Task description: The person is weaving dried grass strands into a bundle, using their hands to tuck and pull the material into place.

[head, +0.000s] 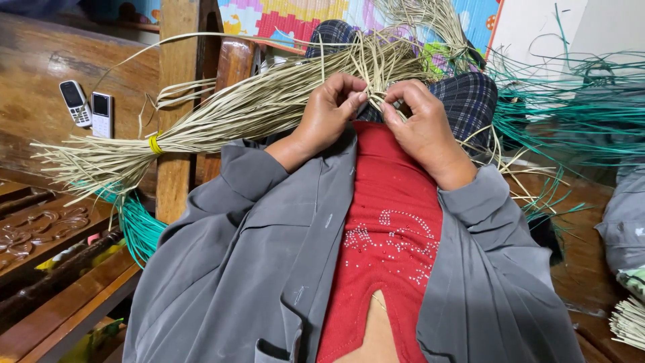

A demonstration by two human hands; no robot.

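Head view showed, at nine o'clock, two small mobile phones [89,107] lying on a wooden bench [40,74], and just right of them the butt end of a bundle of pale dried straw strips [222,114], tied with a yellow band [155,144]. The bundle ran up toward one o'clock, across the lap, to the hands. The left hand [327,114] had its fingers closed in a pinch on a few strips at centre; the right hand [420,124], touching it at two o'clock, pinched the same strips, which passed between both sets of fingertips. The strips looked light, thin, springy and likely brittle if creased, best held near the working point. Green strips [578,101] fanned out at three o'clock.
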